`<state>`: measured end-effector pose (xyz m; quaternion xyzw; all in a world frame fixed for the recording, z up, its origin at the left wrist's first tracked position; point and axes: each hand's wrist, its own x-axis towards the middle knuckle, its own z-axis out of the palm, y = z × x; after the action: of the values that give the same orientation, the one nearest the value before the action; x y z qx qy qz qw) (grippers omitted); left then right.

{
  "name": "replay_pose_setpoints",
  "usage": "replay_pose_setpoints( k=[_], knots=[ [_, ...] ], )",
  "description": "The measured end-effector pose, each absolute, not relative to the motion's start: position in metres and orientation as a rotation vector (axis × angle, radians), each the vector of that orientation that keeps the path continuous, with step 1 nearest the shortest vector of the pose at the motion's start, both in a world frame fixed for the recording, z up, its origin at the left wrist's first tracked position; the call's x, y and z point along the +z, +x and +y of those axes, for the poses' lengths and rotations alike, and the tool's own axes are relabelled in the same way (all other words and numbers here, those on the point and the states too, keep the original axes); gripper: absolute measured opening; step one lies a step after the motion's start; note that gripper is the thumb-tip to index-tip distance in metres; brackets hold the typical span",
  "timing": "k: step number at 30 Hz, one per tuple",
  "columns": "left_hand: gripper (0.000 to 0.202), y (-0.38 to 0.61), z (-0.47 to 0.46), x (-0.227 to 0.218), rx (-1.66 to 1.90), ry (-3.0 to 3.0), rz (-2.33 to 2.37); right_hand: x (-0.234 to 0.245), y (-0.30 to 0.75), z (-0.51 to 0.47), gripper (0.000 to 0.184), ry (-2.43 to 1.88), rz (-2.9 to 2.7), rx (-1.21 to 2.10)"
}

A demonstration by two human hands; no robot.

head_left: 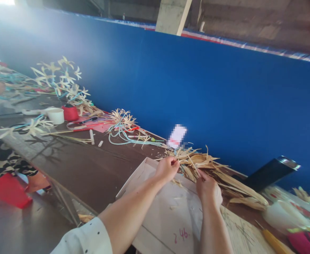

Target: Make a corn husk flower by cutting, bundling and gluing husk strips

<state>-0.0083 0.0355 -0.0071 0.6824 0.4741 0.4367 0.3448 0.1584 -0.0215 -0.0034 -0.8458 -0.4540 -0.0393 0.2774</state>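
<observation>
Blue panelling point(197, 81) is spanning the background, with a concrete pillar point(172, 16) rising behind it at twelve o'clock. Below, a brown table point(112, 155) is running diagonally, bearing pale flowers point(67, 77) at ten o'clock and a white cup point(55, 116) at nine. From my remote station I am seeing a pale board point(168, 211) lying at six o'clock and dry husks point(204, 162) lying heaped along its far edge at four. The right hand point(209, 187) is pinching a thin strip point(193, 165) between closed fingertips, the strip slanting toward eleven. The left hand point(167, 170) is curling its fingers narrowly beside the husks; whether they are gripping anything, I cannot tell.
</observation>
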Motion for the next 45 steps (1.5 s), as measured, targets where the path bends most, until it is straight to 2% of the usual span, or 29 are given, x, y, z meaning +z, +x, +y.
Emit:
replay_pose_setpoints(
  k=[10,16,23,30,37,45],
  knots=[
    [0.029,-0.01,0.03,0.005,0.996,1.59,1.144,-0.001,0.154,-0.022,0.038,-2.322,-1.221,-0.022],
    [0.025,-0.013,0.026,0.013,0.9,1.492,1.163,0.006,0.143,-0.024,0.036,-1.92,-1.158,-0.231],
    [0.021,-0.012,0.024,0.012,0.943,1.536,1.138,0.002,0.117,-0.018,0.045,-1.566,-1.285,0.375],
    [0.023,-0.01,0.022,0.009,0.893,1.613,1.028,-0.01,0.121,-0.013,0.047,-1.465,-1.038,0.546],
    [0.026,-0.01,0.02,0.01,0.849,1.62,0.975,-0.008,0.118,-0.012,0.036,-1.252,-0.784,0.876],
    [0.024,-0.011,0.02,0.007,0.795,1.631,0.876,-0.007,0.118,-0.011,0.035,-1.221,-0.714,0.876]
  ],
)
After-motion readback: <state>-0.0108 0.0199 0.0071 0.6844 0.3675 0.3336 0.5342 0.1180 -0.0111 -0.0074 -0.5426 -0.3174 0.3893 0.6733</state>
